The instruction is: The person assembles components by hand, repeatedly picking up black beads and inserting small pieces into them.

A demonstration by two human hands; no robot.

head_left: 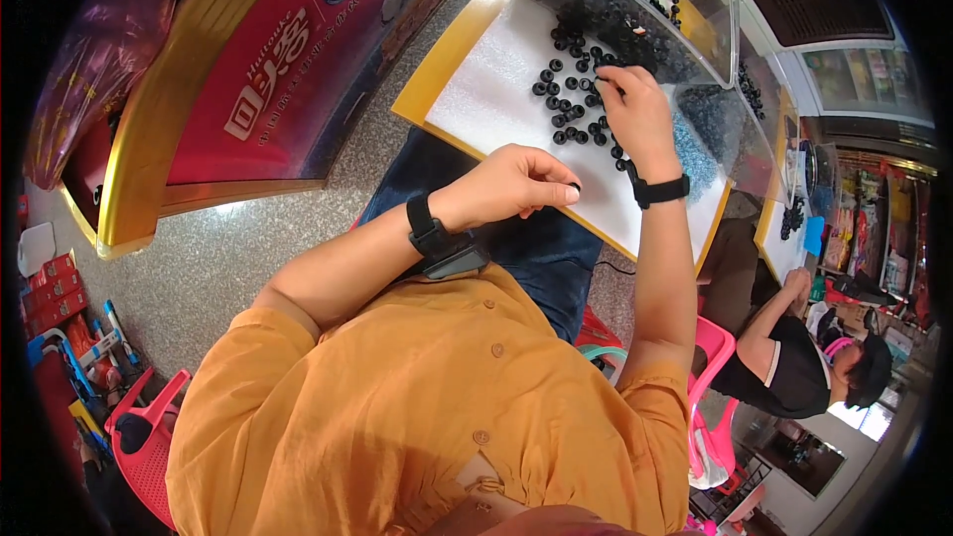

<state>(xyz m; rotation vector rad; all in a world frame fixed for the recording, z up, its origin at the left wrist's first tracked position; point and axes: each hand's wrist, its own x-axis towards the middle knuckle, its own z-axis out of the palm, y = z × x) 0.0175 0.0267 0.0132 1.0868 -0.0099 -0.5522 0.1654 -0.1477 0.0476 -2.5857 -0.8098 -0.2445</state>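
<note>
On the near side of a white tabletop [491,74] with a yellow edge, the left hand [508,182] is up in the air, just past the edge and over the person's legs. Its thumb and first finger are pressed together on a small black piece [575,187], which sticks out a little at the tips. Farther off and to the right, the right hand [640,119] reaches over a bunch of round black beads [558,122]. Its fingers bend down by the beads, but I cannot tell if they are pinching one. The beads are spread loosely on the white, and they get thicker at the far side, by a clear plastic wall [736,45]. To the right of the right hand is a heap of tiny blue bits [697,149]. Both wrists wear black bands. Over on the left stands a big red board [318,50] with pictures on it. Far to the right, another person [784,372] in a black top sits with hands by a second white table.
</note>
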